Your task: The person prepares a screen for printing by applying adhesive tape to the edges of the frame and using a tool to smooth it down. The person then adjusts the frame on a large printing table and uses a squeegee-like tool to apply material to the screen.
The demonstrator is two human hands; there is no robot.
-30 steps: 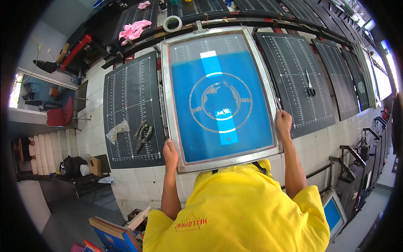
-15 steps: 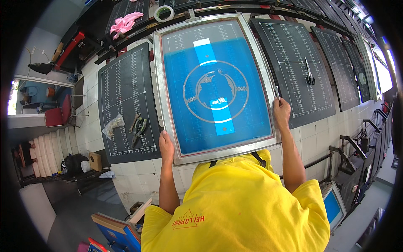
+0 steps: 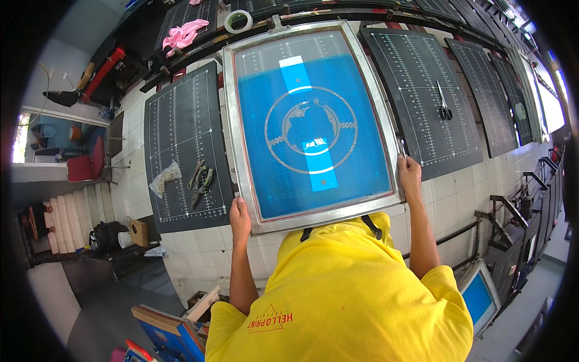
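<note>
A screen-printing screen with blue mesh (image 3: 362,166) lies in front of me. Its mesh bears a round design, and two bright blue strips show through above and below. My left hand (image 3: 240,219) is at the near left corner of the metal frame (image 3: 329,213), fingers closed on its edge. On the opposite side, my right hand (image 3: 411,175) grips the near right edge. A slim metal piece stands by the right fingertips; I cannot tell whether they hold it. A clamp (image 3: 277,23) sits at the far rail of the frame.
Black printing boards flank the screen. Pliers-like tools (image 3: 199,181) and a clear plastic bag (image 3: 164,178) lie on the left board (image 3: 181,133); scissors (image 3: 444,108) lie on the right one (image 3: 416,72). Beyond are a tape roll (image 3: 238,22) and pink cloth (image 3: 184,35).
Both hands have slid a little toward me along the frame's sides. The screen stays in place between the boards, and the view has shifted slightly.
</note>
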